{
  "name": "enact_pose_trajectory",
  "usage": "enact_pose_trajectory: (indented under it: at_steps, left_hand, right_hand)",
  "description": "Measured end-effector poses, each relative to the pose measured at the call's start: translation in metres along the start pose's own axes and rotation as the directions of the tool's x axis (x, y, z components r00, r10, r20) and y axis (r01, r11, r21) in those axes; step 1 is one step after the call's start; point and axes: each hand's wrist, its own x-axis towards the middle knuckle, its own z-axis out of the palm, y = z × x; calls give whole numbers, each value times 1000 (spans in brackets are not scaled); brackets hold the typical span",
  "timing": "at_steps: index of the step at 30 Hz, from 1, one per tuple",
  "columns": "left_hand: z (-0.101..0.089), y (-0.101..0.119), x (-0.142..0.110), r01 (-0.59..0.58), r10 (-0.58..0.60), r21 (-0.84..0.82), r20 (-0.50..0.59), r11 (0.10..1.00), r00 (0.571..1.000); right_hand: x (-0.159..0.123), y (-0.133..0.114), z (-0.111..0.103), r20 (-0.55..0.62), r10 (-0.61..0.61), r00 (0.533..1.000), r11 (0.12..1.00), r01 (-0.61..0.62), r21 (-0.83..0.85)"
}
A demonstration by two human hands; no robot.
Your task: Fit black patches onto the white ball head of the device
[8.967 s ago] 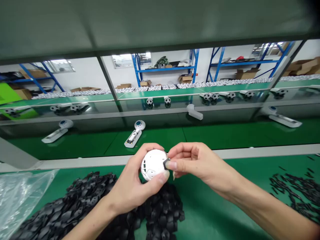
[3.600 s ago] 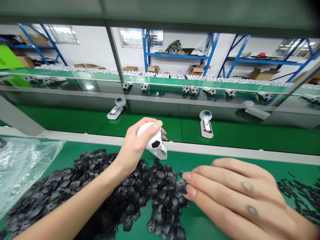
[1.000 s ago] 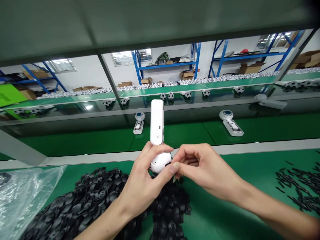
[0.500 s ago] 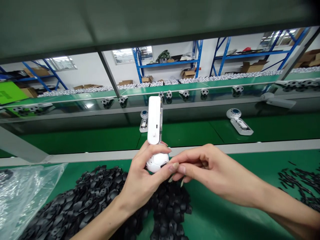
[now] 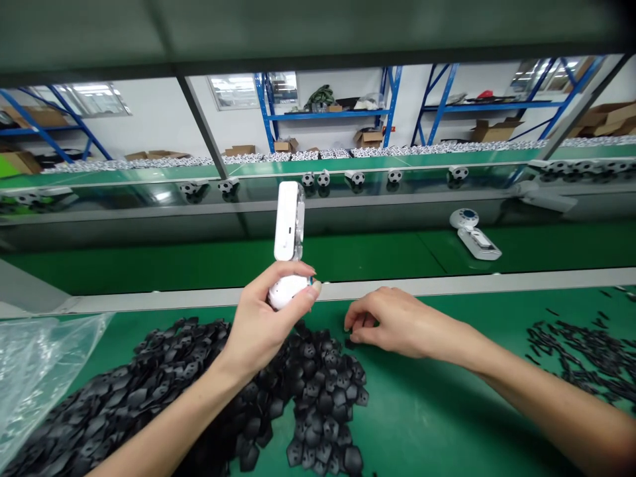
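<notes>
Small black pentagonal pieces (image 5: 322, 397) are heaped at six o'clock from the white round-headed plastic device (image 5: 287, 222). The curled right hand (image 5: 392, 324) has just been drawn away to four o'clock, its grip unclear; the device is thus supported only by the left hand's (image 5: 258, 324) closed fingers. Farther, at three o'clock, a second white device (image 5: 479, 244) is seen.

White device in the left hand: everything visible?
The white device looks like smooth plastic: long body, small dark slot, clear edging at picture right, rounded head with a teal edge. It is held in the air, nearly upright, body uppermost, beyond the black pieces; only the left hand touches it, fingers around the head.
</notes>
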Motion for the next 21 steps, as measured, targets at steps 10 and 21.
enact_pose_trajectory:
  at_steps: [10, 21]
  left_hand:
    - [-5, -1, 2, 54, -36, -175, 107, 983, 994]
    - [-4, 10, 5, 366, -178, -570, 358, 736, 917]
  right_hand:
    - [-3, -7, 10, 6, -37, 999, 949, 37, -312]
    - [-9, -23, 43, 97, -303, 948, 646, 279, -710]
